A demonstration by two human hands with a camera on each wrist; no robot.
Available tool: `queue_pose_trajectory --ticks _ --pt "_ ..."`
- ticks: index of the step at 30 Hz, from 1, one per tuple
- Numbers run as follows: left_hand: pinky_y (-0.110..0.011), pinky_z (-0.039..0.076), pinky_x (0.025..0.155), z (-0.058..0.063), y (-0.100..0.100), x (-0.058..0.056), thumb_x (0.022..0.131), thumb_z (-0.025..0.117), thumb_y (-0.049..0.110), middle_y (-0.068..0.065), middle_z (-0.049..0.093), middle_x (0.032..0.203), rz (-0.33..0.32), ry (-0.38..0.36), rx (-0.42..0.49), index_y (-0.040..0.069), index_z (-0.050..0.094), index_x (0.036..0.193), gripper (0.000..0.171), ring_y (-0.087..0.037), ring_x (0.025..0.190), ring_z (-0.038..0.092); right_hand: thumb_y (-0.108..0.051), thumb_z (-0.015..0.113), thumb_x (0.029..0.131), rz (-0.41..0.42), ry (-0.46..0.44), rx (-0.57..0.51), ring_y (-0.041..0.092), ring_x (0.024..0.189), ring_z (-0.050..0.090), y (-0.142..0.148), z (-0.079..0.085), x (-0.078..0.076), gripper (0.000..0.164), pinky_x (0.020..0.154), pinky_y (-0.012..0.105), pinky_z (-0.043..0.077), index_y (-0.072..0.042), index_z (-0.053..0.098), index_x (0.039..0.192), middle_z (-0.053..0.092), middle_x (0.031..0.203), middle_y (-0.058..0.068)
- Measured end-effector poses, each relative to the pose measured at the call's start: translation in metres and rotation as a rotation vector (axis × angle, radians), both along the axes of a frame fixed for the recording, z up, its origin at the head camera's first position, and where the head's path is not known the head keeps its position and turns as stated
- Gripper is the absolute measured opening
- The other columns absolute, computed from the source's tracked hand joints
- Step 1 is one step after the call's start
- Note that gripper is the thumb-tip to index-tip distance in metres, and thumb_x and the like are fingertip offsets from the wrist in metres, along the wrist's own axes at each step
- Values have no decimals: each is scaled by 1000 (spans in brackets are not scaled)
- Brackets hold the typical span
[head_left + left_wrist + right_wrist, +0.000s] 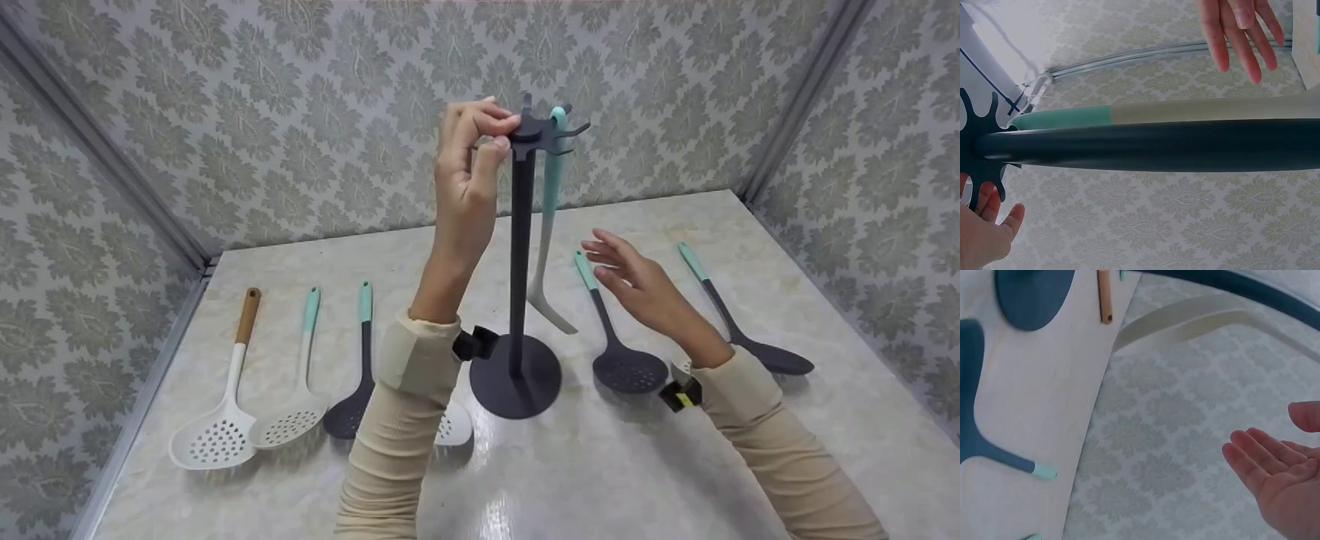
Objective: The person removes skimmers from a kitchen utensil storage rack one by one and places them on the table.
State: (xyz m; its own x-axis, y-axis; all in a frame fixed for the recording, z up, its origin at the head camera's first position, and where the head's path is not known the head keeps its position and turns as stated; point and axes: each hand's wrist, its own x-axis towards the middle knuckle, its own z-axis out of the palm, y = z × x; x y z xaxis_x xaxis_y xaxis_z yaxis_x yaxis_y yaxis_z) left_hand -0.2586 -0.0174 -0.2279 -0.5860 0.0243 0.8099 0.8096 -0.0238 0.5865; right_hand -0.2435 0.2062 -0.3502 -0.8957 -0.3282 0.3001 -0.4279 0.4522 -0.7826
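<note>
A dark utensil stand [521, 255] rises from a round base, with curved hooks around its top. My left hand [469, 161] pinches the hooked top from its left side between thumb and fingers. On a hook at the right hangs a white spatula [553, 184] with a mint handle, its slanted blade low behind the post. To the right, my right hand [637, 289] is held with fingers loosely extended and nothing in them. In the head view it overlaps the area beside the mint handle of a dark slotted skimmer [630, 369].
Left of the stand lie a white skimmer with a brown handle [247, 315], a white mint-handled skimmer [289, 427] and a dark one [366, 352]. Another white perforated head [454, 426] is partly behind the left sleeve. A dark solid turner [772, 357] lies far right. Patterned walls enclose the table.
</note>
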Motion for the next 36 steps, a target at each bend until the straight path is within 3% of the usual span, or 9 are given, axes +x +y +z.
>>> queue_pose_trajectory --ticks 6,14,24,36 --pt "-25 35 104 0 1 -2 87 45 5 -16 50 109 -12 0 18 -4 59 92 18 -21 124 40 -13 42 99 102 1 -79 27 131 42 -27 9 11 51 106 39 37 -4 24 146 42 143 14" --pt "-24 35 103 0 -1 -2 88 44 5 -15 51 109 -10 -21 14 -4 59 92 18 -20 125 40 -9 41 99 181 -38 -193 29 123 50 -42 8 13 46 99 32 44 0 32 142 50 133 20" --pt "-24 34 104 0 0 -3 87 45 4 -15 51 110 -3 -30 8 -4 60 92 18 -22 126 39 -5 47 95 163 -16 -255 10 100 60 -44 8 13 35 91 27 49 4 49 129 58 115 22" --pt "-24 34 105 -1 -1 -2 89 43 5 -15 49 111 -19 -31 -3 -3 58 93 18 -17 126 39 -7 51 94 122 -33 -311 18 91 64 -48 8 14 25 83 32 54 2 56 117 62 102 12"
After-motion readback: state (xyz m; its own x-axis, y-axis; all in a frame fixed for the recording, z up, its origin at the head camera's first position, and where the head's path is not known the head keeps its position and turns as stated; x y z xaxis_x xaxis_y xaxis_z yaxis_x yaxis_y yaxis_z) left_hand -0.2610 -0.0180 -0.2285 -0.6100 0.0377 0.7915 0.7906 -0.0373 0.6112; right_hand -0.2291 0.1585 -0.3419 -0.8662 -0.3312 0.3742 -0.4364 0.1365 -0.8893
